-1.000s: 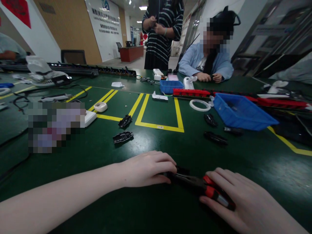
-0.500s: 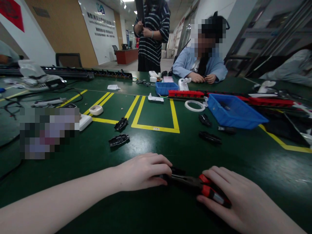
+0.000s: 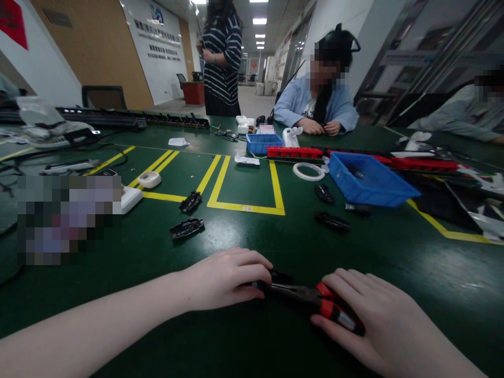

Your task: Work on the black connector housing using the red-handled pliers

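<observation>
"Where were the two hands?"

"Low over the table (image 3: 255, 239), apart from each other, with the pliers (image 3: 305, 296) between them. The right hand (image 3: 374, 310) was closed around the red-and-black handles, its thumb on the near side. The pliers' nose pointed at the left hand (image 3: 236, 275)."

"And what did the left one have?"

"A dark piece (image 3: 283, 276), pinched between bent fingers and thumb, right at the pliers' tips. It was black against dark green and partly covered, so I couldn't tell whether the jaws had actually bitten on it."

"Was anything similar lying around?"

"Yes. Two black molded parts (image 3: 187, 228) lay beyond the left hand, one behind the other. Past the right hand there were a long black part (image 3: 333, 221), a shorter black part (image 3: 324, 193) and a small black block (image 3: 358, 210) just beside the large blue bin (image 3: 378, 195)."

"What stood farther off?"

"A white tape roll (image 3: 308, 178) lay flat to the left of that bin. A red strip (image 3: 294, 152) ran behind it, near a smaller blue bin (image 3: 265, 146)."

"Anyone else there?"

"A person in a light blue shirt (image 3: 293, 107) sat across the table, both forearms resting on it, and a person in a striped top (image 3: 222, 68) stood behind."
</observation>
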Demonstrator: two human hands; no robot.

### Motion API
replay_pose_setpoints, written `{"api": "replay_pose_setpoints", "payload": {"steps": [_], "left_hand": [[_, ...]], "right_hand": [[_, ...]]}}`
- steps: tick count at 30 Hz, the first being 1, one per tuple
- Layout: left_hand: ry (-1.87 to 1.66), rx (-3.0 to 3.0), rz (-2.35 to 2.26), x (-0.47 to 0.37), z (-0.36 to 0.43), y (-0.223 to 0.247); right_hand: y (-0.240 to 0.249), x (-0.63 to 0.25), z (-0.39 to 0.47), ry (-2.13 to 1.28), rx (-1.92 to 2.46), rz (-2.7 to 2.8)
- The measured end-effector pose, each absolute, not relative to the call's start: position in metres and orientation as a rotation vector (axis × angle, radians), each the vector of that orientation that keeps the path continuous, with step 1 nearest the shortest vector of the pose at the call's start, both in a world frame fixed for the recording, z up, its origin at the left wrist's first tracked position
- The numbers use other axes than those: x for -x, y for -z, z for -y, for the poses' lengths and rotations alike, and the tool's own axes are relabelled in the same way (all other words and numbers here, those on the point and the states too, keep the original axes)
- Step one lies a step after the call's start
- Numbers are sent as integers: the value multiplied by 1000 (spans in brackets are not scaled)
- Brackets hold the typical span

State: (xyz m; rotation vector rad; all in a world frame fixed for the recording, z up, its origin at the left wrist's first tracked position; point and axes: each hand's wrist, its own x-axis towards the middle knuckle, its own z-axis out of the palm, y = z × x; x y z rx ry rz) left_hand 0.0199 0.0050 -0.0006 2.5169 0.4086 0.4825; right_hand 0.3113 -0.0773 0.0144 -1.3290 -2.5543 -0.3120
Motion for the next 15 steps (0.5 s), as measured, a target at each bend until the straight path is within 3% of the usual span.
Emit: {"api": "replay_pose_setpoints", "payload": {"steps": [15], "left_hand": [[-494,-2538,-413,-19,-3,0]], "right_hand": [[-16,-306,77,309,1309,2493]]}}
